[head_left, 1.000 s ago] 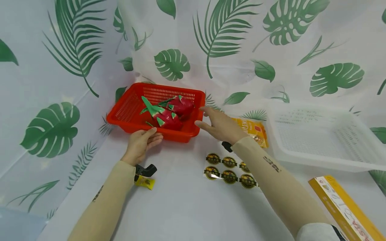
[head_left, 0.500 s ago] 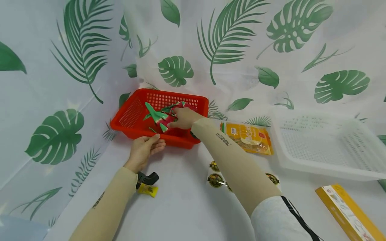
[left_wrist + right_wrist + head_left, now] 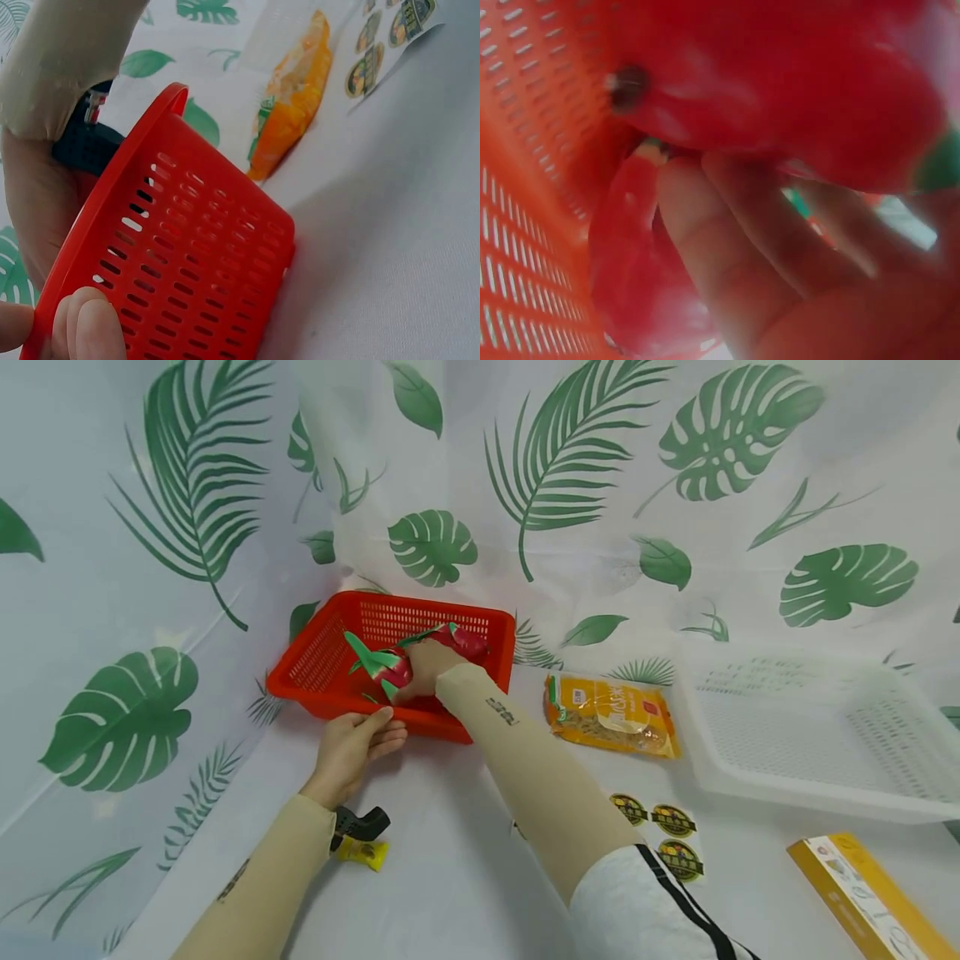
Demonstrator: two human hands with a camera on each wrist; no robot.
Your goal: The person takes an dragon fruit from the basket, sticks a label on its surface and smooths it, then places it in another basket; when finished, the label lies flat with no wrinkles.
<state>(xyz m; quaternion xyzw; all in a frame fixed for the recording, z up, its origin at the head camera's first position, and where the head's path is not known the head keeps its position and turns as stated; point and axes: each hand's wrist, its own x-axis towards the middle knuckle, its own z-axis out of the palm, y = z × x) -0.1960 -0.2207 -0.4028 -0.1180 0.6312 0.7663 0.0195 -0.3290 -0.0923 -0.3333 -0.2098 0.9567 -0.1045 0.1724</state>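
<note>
Inside the red plastic basket [image 3: 309,662] lie a near dragon fruit [image 3: 394,670] with long green tips and a far dragon fruit [image 3: 469,642]. My right hand [image 3: 427,667] reaches over the basket's front rim and grips the near one, thumb on the near side. In the right wrist view, the fingers [image 3: 727,247] pass between the two red fruits; the fingertips are partly hidden. At the basket's front rim, my left hand [image 3: 347,753] pinches the edge, thumb on top and fingers [image 3: 97,330] against the outer slotted wall.
To the right lie an orange food bag [image 3: 611,717] and a sheet of round black-and-gold stickers [image 3: 675,820], partly under the right forearm. A white basket [image 3: 810,793] and a yellow-orange box [image 3: 862,893] stand farther right. Near the left wrist is a small yellow packet [image 3: 363,853].
My right hand has moved left from beside the basket's right rim, over the fruits and down onto the near dragon fruit. The left hand stays on the front rim.
</note>
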